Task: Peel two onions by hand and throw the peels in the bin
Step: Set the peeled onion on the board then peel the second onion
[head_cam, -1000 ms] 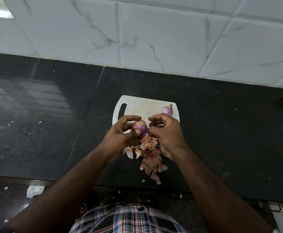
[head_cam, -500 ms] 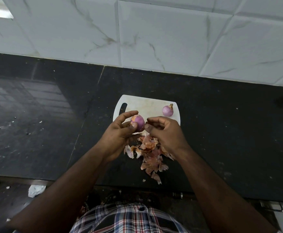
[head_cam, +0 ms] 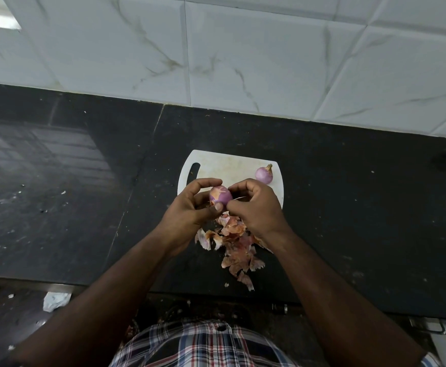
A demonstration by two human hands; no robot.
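Mostly peeled, the held onion (head_cam: 219, 197) shows purple, orange-flecked skin.

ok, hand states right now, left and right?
Left hand: closed on the onion.
Right hand: closed, fingertips pinching a thin strip of peel at the onion.

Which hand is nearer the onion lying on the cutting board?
Right. The right hand sits just below-left of the lying onion; the left hand is farther left, gripping the other onion.
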